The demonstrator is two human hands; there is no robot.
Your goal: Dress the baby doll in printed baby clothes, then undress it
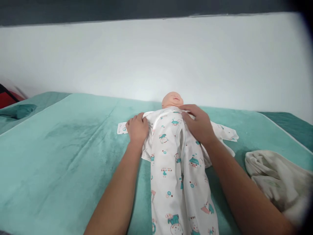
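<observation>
A baby doll (172, 99) lies on its back on a teal mat (63, 147), head toward the wall. It wears a white sleepsuit (176, 169) printed with small teal and red figures. My left hand (137, 128) is curled on the suit's fabric at the doll's shoulder, next to the flat left sleeve. My right hand (198, 123) lies on the doll's chest near the neck, fingers bent and pressing the cloth.
A crumpled off-white cloth (276, 179) lies on the mat at the right. A dark teal folded item (18, 111) and something red (7, 98) sit at the far left. A white wall (156, 58) rises behind the mat.
</observation>
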